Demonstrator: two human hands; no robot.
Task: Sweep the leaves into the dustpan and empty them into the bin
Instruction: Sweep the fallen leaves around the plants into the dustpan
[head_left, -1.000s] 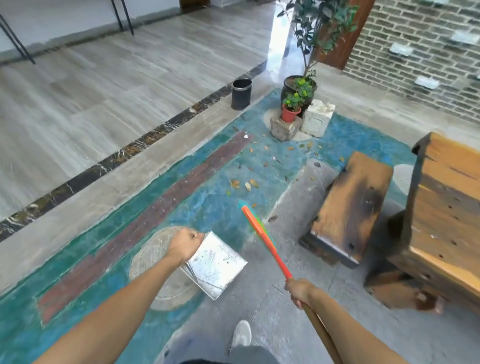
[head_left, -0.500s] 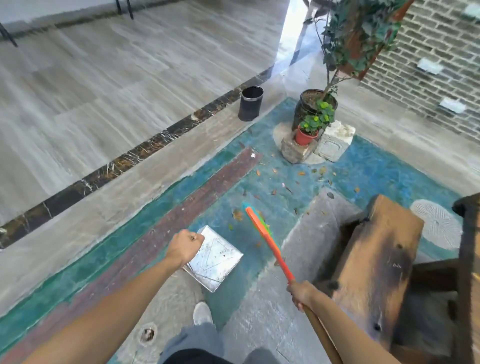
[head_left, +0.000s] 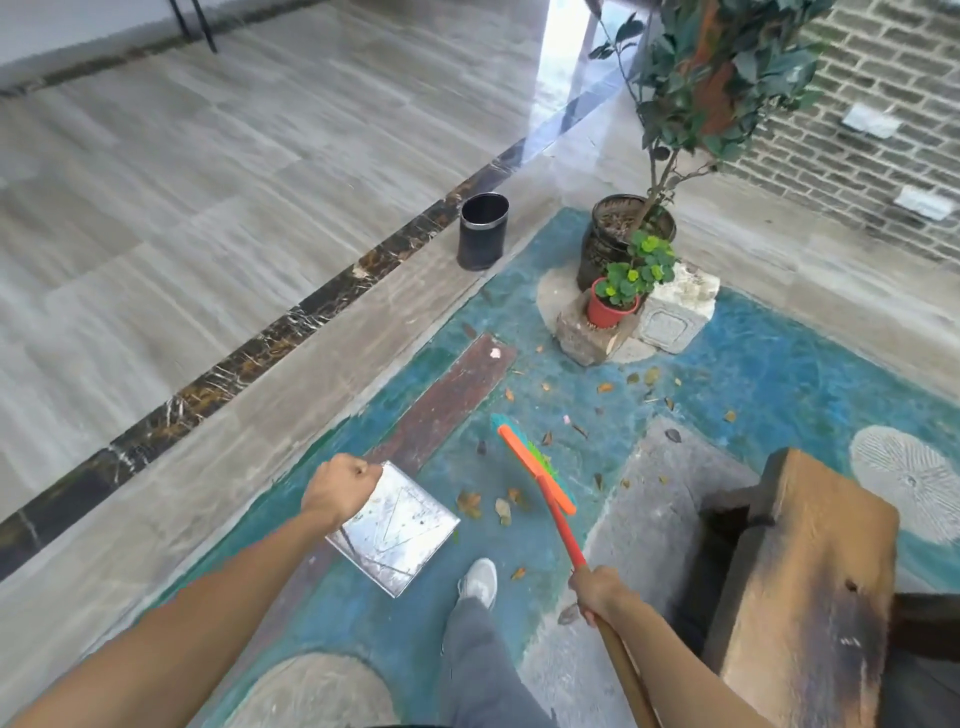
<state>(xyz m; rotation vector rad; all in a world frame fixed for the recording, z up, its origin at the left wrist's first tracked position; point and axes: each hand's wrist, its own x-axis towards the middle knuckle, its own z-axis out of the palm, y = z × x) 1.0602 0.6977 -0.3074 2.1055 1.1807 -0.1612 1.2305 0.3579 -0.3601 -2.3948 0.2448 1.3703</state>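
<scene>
My left hand (head_left: 338, 489) is closed around the handle of a shiny metal dustpan (head_left: 396, 530), which hangs low over the painted floor. My right hand (head_left: 596, 592) grips the orange handle of a broom (head_left: 537, 470) whose orange head with green bristles points forward over the blue floor. Dry brown leaves (head_left: 485, 505) lie between dustpan and broom head, and more leaves (head_left: 605, 387) are scattered farther ahead. A black round bin (head_left: 482, 231) stands upright at the floor's dark marble strip, well ahead of both hands.
A large dark pot with a small tree (head_left: 621, 239), a red pot (head_left: 605, 310) and stone blocks (head_left: 672, 314) stand ahead on the right. A wooden bench (head_left: 810, 582) is close on my right. My shoe (head_left: 479, 582) is under the hands.
I have stepped forward: bin, pots and leaves are closer. The broom head has swung down and nearer the leaves beside the dustpan. Both hands keep their grips.
</scene>
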